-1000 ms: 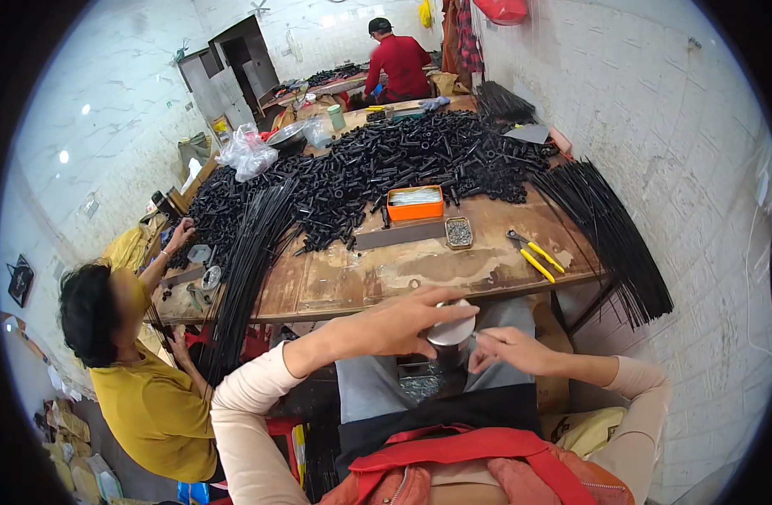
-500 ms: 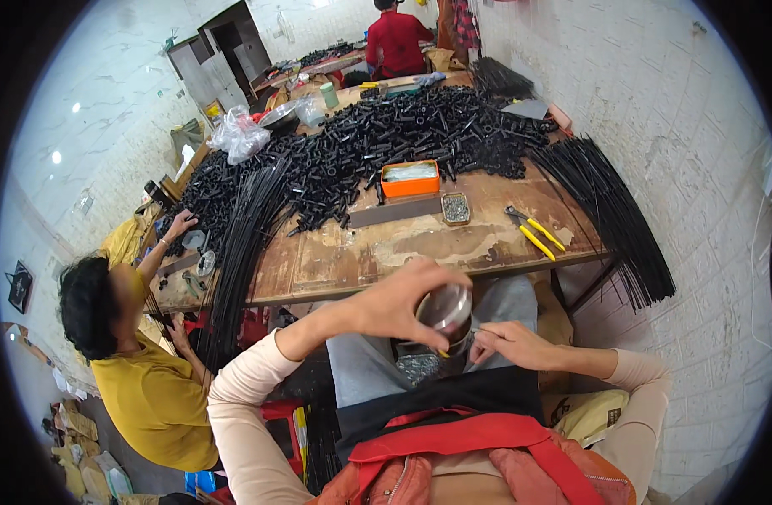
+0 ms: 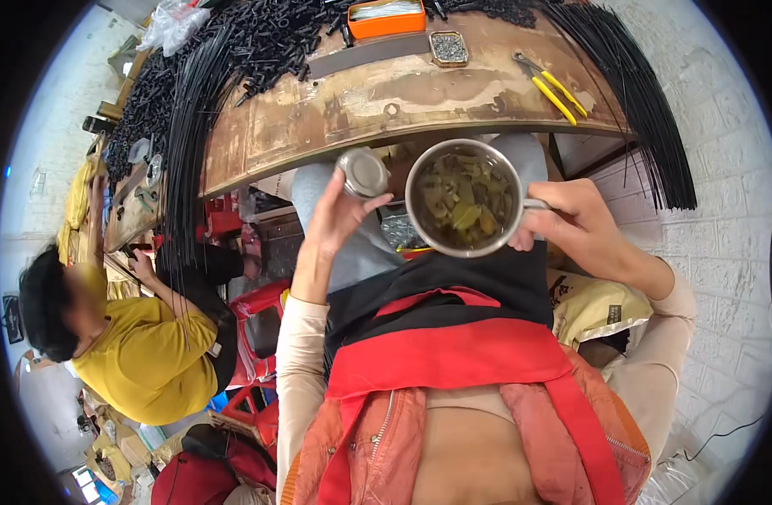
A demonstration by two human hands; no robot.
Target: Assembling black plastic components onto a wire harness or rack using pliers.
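A round metal mug [image 3: 413,206] is held over my lap, full of dark liquid with wet green-brown leaves [image 3: 466,202] in it. Its side handle is gripped by my right hand [image 3: 578,220], the fingers closed around it. To the left of the mug, my left hand [image 3: 339,220] grasps a round silvery lid [image 3: 365,174] between thumb and fingers. Lid and mug are apart, so the mug's top is uncovered. Beneath them, partly hidden, a clear bag of small shiny pieces [image 3: 400,231] rests between my legs.
Before me stands a worn wooden table [image 3: 293,139] with yellow-handled pliers [image 3: 554,88], a small box of metal bits [image 3: 449,49], an orange box [image 3: 387,20] and heaped black parts [image 3: 276,46]. Bundles of black rods [image 3: 634,93] overhang it. A co-worker in yellow [image 3: 142,353] sits at left.
The lid has come away from the mug in my left hand, moving left. The mug is now lifted closer to me, its inside showing. My view has tipped further down.
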